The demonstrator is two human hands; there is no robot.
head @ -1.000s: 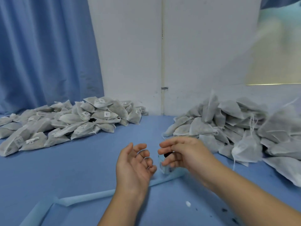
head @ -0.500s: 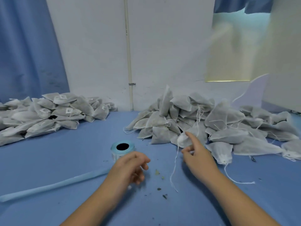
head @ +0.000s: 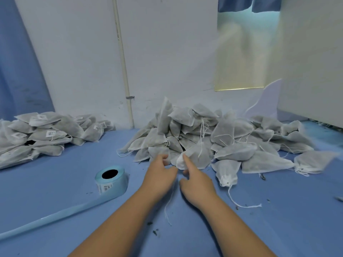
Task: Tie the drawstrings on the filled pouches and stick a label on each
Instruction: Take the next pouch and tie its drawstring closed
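Changeover: leaving the label roll (head: 111, 179) standing off to the left on the blue table (head: 278, 229), liner strip (head: 55, 217) trailing toward the near left corner, and closing both hands on one pouch (head: 193, 158) at the front edge of the untied heap (head: 232, 138). Bringing the left hand (head: 161, 175) forward from a spot beside the roll half a second back, now reaching the pouch's left side with fingers curled against the fabric. Laying the right hand (head: 196, 182) on the pale gathered mouth, forefinger stretched straight along it, remaining fingers tucked under. Not revealing any sure pinch on fabric or cord by either hand: impossible to tell. Trailing a loose drawstring (head: 168, 204) down between the wrists onto the table, apparently from this same pouch.

Judging from all this: starting on a fresh pouch, with the tying step probably coming first and the label after. Keeping the labelled pile (head: 46, 134) well apart at far left, and facing a large untied heap, so probably sitting nowhere near the end of the job.
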